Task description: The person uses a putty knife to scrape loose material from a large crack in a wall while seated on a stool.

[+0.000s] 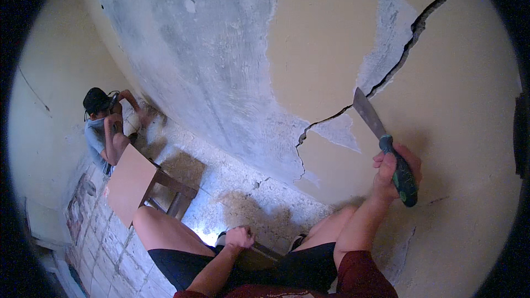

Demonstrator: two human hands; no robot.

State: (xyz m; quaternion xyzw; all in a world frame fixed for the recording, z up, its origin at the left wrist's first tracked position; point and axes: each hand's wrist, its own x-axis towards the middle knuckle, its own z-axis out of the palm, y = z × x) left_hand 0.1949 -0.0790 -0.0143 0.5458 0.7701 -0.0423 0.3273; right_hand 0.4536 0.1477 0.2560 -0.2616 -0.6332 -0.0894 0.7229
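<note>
My right hand (393, 174) is wrapped round the dark green handle of a putty knife (370, 113). The knife's grey blade points up and left, its tip at the edge of a jagged dark crack (406, 49) in the wall; I cannot tell whether it touches. Low between my knees, my left hand (239, 237) is closed beside a dark narrow edge. What those fingers grip is not clear. Around the crack the wall (331, 44) shows beige paint with broken edges and bare grey-white patches.
A wooden stool (132, 179) with a flat tan top stands to my left. Beyond it another person (107, 127) in a dark cap crouches by the wall, an arm reaching toward its foot. Pale debris (248, 209) lies along the wall base, and worn tiles (110, 248) cover the floor.
</note>
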